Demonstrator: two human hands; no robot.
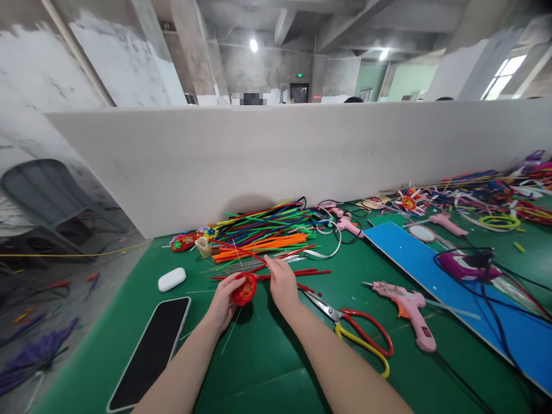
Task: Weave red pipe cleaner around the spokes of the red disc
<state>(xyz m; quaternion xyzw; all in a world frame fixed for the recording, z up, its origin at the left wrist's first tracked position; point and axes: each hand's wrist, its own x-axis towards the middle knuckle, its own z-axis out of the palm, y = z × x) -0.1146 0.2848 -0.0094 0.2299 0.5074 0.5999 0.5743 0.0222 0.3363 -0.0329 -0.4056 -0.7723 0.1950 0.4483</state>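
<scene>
My left hand [221, 303] is closed on the edge of a small round red piece [245, 291], wound from fuzzy stem, with thin clear rods sticking out around it. Beside it, my right hand [282, 286] pinches a long red pipe cleaner [245, 252], whose free end runs up to the left. Loose red pipe cleaners [313, 271] lie just beyond my hands. Orange pipe cleaners [263, 246] and a mixed-colour pile [269, 221] are behind those. Red-and-yellow-handled scissors [334, 313] rest partly open, right of my right forearm.
A phone [150, 351] and a white earbud case [171, 279] lie at left. To the right are a pink glue gun [407, 310] with its cord, a blue board [431, 276] and a purple device [468, 264]. A white partition [276, 155] borders the green table [267, 374].
</scene>
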